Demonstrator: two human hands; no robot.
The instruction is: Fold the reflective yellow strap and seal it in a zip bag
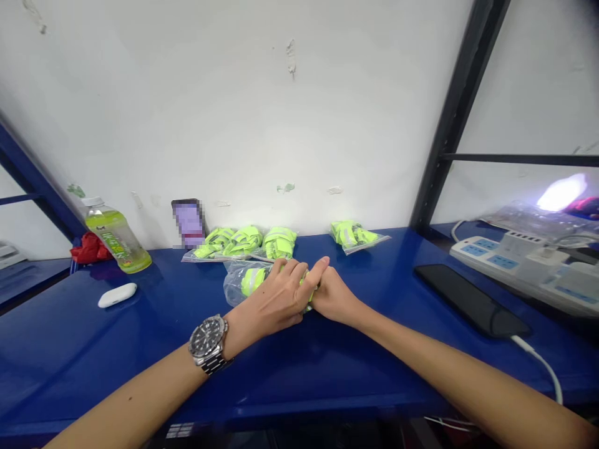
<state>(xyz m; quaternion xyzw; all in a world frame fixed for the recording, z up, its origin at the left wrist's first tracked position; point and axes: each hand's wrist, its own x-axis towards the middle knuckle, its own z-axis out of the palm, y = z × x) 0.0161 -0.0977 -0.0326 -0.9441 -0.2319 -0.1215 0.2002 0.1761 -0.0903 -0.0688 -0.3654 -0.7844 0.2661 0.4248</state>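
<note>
My left hand (276, 299), with a wristwatch (209, 343) on the wrist, lies over a clear plastic bag (239, 279) holding a neon yellow-green folded item, its fingers curled around it. My right hand (333, 297) meets the left at the bag's right end, fingers closed on it and mostly hidden behind the left hand. Both rest on the blue table (327, 362). Several more filled bags (243, 242) lie in a row by the wall, and another one (353, 235) sits apart to the right.
A green drink bottle (116, 236), a red cloth (88, 248) and a white earbud case (116, 295) are at the left. A phone (188, 222) leans on the wall. A black phone (470, 301) with a white cable lies right, beside a power strip (519, 265) and a black shelf post (452, 115).
</note>
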